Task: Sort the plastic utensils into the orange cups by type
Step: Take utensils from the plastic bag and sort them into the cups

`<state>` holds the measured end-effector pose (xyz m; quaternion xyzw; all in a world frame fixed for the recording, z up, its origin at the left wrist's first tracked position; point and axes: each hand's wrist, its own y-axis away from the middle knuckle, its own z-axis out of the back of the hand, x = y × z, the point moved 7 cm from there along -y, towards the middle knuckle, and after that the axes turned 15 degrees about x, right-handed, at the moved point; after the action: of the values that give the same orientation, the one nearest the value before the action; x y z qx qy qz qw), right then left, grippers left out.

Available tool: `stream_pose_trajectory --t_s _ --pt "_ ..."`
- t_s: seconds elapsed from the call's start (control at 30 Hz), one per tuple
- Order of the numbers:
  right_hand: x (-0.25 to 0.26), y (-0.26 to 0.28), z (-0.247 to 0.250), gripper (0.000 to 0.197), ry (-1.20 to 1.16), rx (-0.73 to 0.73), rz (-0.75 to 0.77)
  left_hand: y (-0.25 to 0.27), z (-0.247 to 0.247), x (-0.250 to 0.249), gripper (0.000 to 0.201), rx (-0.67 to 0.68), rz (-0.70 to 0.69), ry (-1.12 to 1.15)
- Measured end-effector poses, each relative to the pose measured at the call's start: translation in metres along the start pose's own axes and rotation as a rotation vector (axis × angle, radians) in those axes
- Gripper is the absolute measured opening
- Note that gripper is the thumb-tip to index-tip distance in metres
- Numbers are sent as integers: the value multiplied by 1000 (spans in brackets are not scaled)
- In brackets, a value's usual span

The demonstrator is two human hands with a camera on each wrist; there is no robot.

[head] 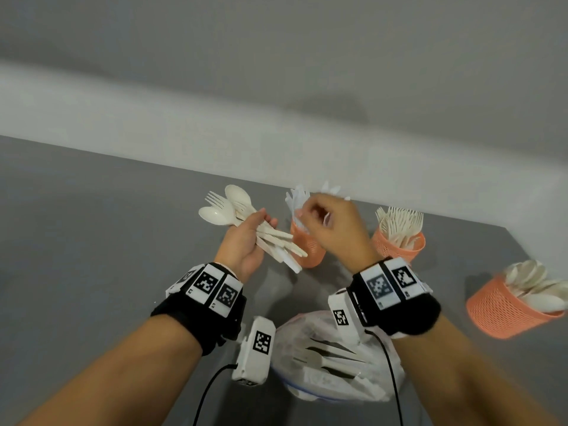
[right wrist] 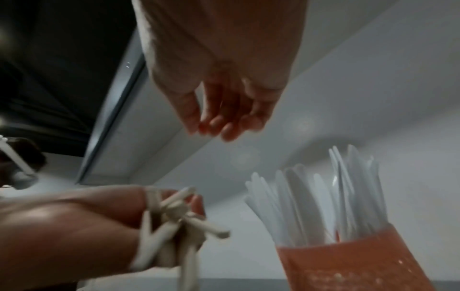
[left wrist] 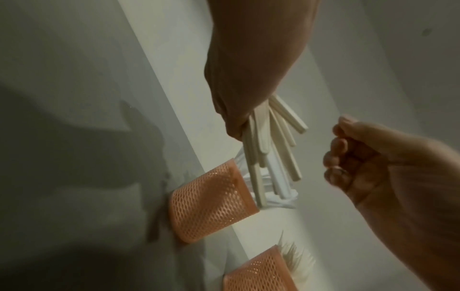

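My left hand point(head: 258, 229) grips a bundle of cream spoons and forks point(head: 230, 207), their handles fanning out below the palm point(left wrist: 273, 149). My right hand point(head: 319, 219) hovers just above the orange mesh cup point(head: 309, 250) that holds white knives point(right wrist: 323, 196). Its fingers point(right wrist: 224, 122) hang loosely curled with nothing in them. To the right stands a second orange cup point(head: 399, 244) full of forks. A third orange cup point(head: 504, 312) with spoons sits at the far right.
A clear plastic bag point(head: 307, 385) with more utensils lies on the grey table point(head: 92, 241) near me, between my wrists. A white wall ledge point(head: 153, 124) runs behind the cups. Cables trail from both wrist units.
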<state>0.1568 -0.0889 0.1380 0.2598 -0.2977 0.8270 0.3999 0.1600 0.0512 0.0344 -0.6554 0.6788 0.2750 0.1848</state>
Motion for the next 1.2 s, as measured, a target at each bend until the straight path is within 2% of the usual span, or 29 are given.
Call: stream_pose_trajectory --t_s 0.07,0.13,0.2,0.3,0.37,0.5,0.6,0.7,0.8,0.9,1.0,1.07,1.17,1.2 --pt "-5 11 -19 30 159 260 -145 -1 0 -3 8 -50 -36 30" --pt "-13 21 -33 41 346 437 -244 -1 0 -4 8 -86 -55 63" --pt "-20 28 -39 44 323 460 -279 0 -1 -3 9 -86 -58 97" --pt "-28 33 -40 37 163 437 -294 1 -5 1 8 -79 -38 77" --pt "-33 39 -36 31 107 505 -327 1 -4 -1 15 -85 -47 94" --pt "-52 54 -21 31 260 683 -425 1 3 -6 29 -98 -89 121" --pt "-39 49 -24 21 243 575 -340 1 0 -1 42 -70 -106 94" --pt "-20 46 -35 10 113 424 -258 -1 -3 5 34 -37 -98 80" --pt "-29 49 -40 7 138 455 -275 -1 1 0 29 -37 -104 63" --pt "-51 55 -24 4 303 545 -350 -3 16 -15 39 -87 -173 61" --pt "-64 55 2 3 326 463 -401 -5 31 -26 41 -130 -214 94" --pt "-62 48 12 10 254 359 -385 -6 37 -29 32 -143 -211 107" --pt "-53 31 11 4 155 194 -322 -3 34 -26 13 -138 -177 96" --pt "-51 26 9 8 108 140 -324 -1 30 -24 9 -128 -168 89"
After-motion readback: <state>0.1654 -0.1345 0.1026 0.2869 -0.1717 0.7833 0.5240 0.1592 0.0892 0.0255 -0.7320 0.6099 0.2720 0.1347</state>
